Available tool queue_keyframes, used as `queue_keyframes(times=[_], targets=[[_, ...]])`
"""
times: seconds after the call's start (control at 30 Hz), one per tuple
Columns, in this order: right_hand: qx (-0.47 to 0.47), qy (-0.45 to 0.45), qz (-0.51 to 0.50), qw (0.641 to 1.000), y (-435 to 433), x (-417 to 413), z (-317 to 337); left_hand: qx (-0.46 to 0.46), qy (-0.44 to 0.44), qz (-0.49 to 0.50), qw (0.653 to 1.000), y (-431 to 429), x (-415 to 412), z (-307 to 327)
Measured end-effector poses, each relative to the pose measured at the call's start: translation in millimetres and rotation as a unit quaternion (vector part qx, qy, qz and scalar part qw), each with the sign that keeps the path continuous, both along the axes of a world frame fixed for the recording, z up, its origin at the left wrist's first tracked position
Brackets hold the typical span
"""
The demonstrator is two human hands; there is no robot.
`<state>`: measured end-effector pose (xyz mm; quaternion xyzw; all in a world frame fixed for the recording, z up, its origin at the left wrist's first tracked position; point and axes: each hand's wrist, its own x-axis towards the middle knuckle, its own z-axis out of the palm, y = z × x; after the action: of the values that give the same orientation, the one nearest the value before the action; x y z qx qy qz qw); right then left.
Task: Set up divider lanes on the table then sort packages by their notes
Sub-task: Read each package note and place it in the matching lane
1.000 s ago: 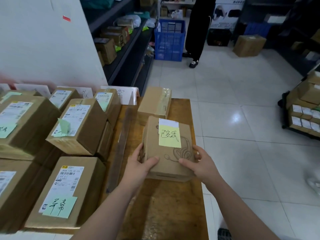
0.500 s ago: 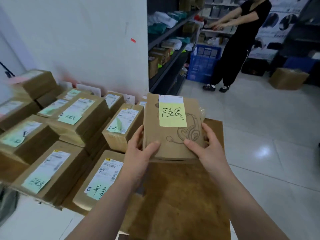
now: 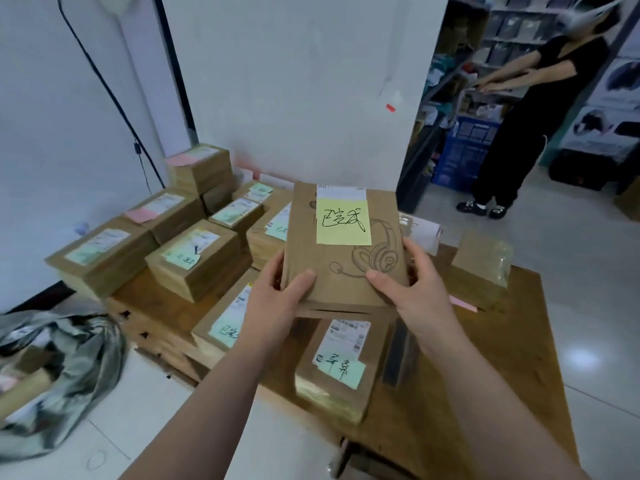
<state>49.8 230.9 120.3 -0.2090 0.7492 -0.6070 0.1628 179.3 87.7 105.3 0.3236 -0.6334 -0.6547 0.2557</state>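
Wooden table (image 3: 502, 341) carries stacked cardboard packages (image 3: 194, 261) at 9–10 o'clock. Held package (image 3: 343, 268) sits at centre, apparently clear of the tabletop. Left hand (image 3: 275, 304) and right hand (image 3: 419, 294) grip its lower corners, thumbs on top. Yellow note (image 3: 343, 221) is stuck at the package's 12 o'clock end.

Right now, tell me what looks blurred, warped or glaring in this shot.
Head view: the held box and its yellow note read sharp; the stacked packages at left are soft; the bystander top right is smeared; wall edges bow from the wide lens; a light glare sits on the floor tile.
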Motion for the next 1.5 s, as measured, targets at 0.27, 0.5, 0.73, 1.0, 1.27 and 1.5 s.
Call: queue_keyframes(times=[0.27,0.5,0.73,1.0,1.27,1.5], targets=[[0.033,-0.052,0.010,0.998,-63.5,73.2,-22.5,0.018,-0.068,-0.005,0.997,-77.5,71.5,-9.0],[0.067,-0.108,0.029,0.991,-96.5,93.6,-48.8,0.001,-0.147,-0.014,0.989,-111.5,92.4,-26.7],[0.115,-0.138,-0.002,0.984,-125.1,108.6,-78.8,-0.002,-0.195,-0.055,0.979,-144.6,95.7,-51.0],[0.125,-0.148,-0.066,0.979,-158.7,125.0,-86.2,0.002,-0.194,-0.149,0.970,-190.3,88.9,-65.5],[0.141,-0.142,-0.094,0.975,-179.8,128.5,-92.4,-0.023,-0.198,-0.191,0.961,-219.0,78.7,-81.5],[0.151,-0.138,-0.108,0.973,-188.3,130.2,-96.3,-0.032,-0.207,-0.212,0.955,-228.0,74.9,-86.0]])
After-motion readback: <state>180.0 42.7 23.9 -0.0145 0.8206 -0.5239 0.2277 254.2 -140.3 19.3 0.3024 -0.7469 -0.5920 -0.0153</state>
